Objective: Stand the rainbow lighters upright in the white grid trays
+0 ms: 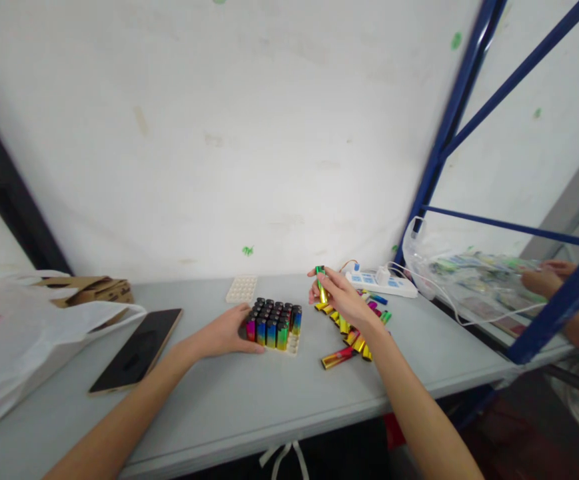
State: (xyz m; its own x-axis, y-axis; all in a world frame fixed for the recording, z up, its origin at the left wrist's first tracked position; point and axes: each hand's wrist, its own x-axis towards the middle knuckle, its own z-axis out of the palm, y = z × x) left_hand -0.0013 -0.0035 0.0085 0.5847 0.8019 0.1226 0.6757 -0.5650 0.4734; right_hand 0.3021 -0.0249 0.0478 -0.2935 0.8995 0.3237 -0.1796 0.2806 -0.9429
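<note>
Several shiny multicoloured lighters [272, 331] stand upright in rows in a cream tray [293, 344] with round holes, whose right-hand holes show bare. My left hand [230, 330] is wrapped around the left side of this tray, thumb along its front edge. To the right, my right hand [338, 293] holds a green and gold lighter [322, 283] upright above the table. Under and beside that hand lies a loose pile of lighters [354, 339], mostly gold-sided. A red and gold lighter [338, 358] lies at the pile's front. My right wrist hides part of the pile.
A second cream tray [242, 289] lies near the wall. At left are a dark tablet [139, 350], a white bag [14, 347] and cardboard [92, 291]. A power strip [389, 283] with cables sits behind the pile. Beyond the blue frame [432, 160], another person's hands [544, 277] show.
</note>
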